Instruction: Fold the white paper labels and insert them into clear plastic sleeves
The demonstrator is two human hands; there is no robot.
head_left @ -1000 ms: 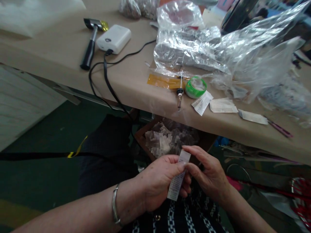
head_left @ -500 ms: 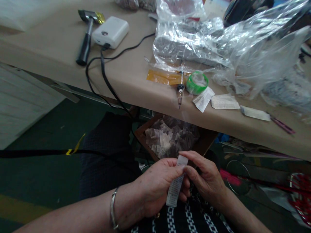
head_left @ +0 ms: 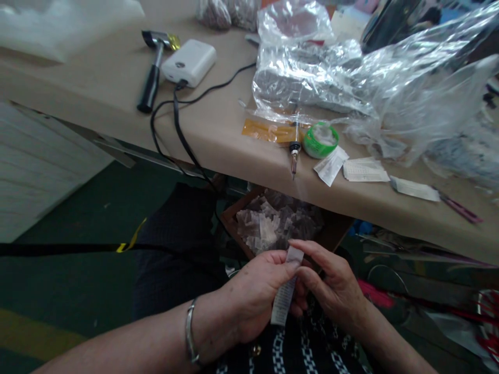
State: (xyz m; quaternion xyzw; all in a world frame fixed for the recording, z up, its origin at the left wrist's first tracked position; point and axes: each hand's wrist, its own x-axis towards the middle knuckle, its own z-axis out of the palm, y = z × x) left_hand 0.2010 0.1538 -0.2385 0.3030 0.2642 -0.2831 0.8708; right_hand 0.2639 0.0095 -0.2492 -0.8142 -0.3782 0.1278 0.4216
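Observation:
Both hands meet over my lap, below the table edge. My left hand [head_left: 255, 293] pinches a narrow white printed label strip [head_left: 284, 300] near its top, and the strip hangs down between the hands. My right hand [head_left: 331, 288] pinches the same strip from the right, with its index finger laid over the folded top end. A silver bangle [head_left: 190, 335] sits on my left wrist. Just beyond the hands, a brown box [head_left: 234, 218] under the table holds a heap of small white labels [head_left: 273, 228].
The paper-covered table [head_left: 218, 130] carries a hammer [head_left: 152, 78], a white power pack [head_left: 189, 62] with black cables, a soldering iron [head_left: 294, 150], a green tape roll [head_left: 320, 140], loose label stacks [head_left: 364, 170] and crumpled clear plastic bags [head_left: 351, 83]. A black strap [head_left: 78, 248] crosses the green floor at left.
The hands hold the same pinch on the strip; the fingers shifted slightly at its top end. My head moved a little, shifting the view.

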